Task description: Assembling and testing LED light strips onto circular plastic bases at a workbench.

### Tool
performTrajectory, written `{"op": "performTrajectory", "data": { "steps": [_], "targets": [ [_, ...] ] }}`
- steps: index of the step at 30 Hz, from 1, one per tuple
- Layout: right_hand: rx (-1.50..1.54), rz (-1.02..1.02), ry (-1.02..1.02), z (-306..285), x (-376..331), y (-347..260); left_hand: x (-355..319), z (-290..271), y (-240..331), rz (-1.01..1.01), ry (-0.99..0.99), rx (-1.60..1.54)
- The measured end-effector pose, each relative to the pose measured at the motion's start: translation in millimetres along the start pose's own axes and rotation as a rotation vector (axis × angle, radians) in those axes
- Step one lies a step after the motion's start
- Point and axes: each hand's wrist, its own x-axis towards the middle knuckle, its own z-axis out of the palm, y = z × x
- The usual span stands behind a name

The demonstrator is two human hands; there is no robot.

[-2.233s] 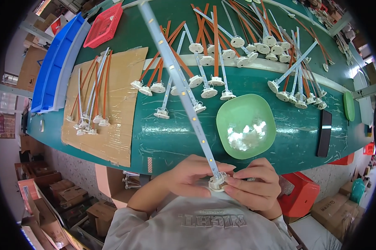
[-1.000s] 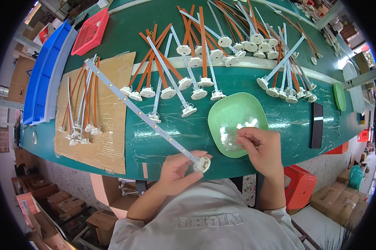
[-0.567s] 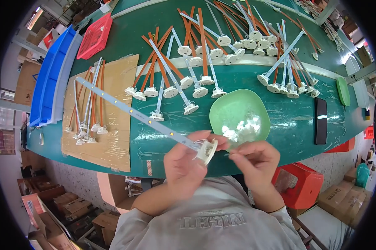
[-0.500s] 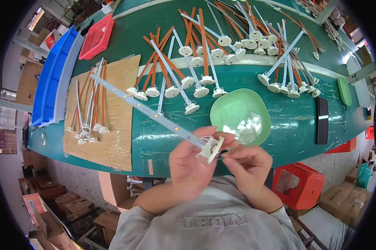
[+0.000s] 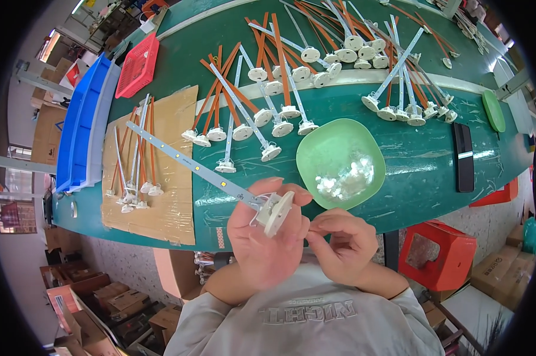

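Table (image 5: 434, 172): green, curved by the lens, running across the upper half of the view.
Cardboard (image 5: 173, 202): brown sheet lying flat on the table's left part, with a few finished strips (image 5: 138, 178) on it.
Bins (image 5: 81, 124): blue, stacked at the far left edge; a red basket (image 5: 138, 66) sits just beyond them.
Strip pile (image 5: 315, 59): many white and orange strips with round white caps, spread over the middle and far side of the table.
Bowl (image 5: 339, 163): light green, near the table's front edge, holding small clear parts (image 5: 346, 178).
Stool (image 5: 437, 261): red, on the floor to the right below the table.
Phone (image 5: 462, 157): black, flat on the table right of the bowl.
Left hand (image 5: 268, 240): closed around the cap (image 5: 277, 212) of one strip.
Strip (image 5: 188, 160): white, slanting up and left from the cap, over the cardboard, above the table's front edge.
Right hand (image 5: 342, 246): fingers pinched together just beside the cap; what they pinch is too small to tell.
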Motion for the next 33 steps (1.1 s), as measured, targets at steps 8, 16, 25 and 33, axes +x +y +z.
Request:
{"op": "performTrajectory", "data": {
  "steps": [8, 16, 25, 33],
  "targets": [
    [-0.100, 0.014, -0.153, -7, 1, -1, 0, -4, 4, -0.029, 0.031, -0.065],
    [-0.259, -0.166, -0.142, -4, 11, -3, -1, -7, -2, -0.033, -0.041, -0.111],
    [-0.250, -0.235, -0.175, -4, 13, -1, 5, -23, 0, -0.092, -0.251, -0.179],
    [-0.382, -0.364, -0.195, -7, 15, -2, 5, -18, -4, -0.111, -0.233, -0.365]
  ]
}}
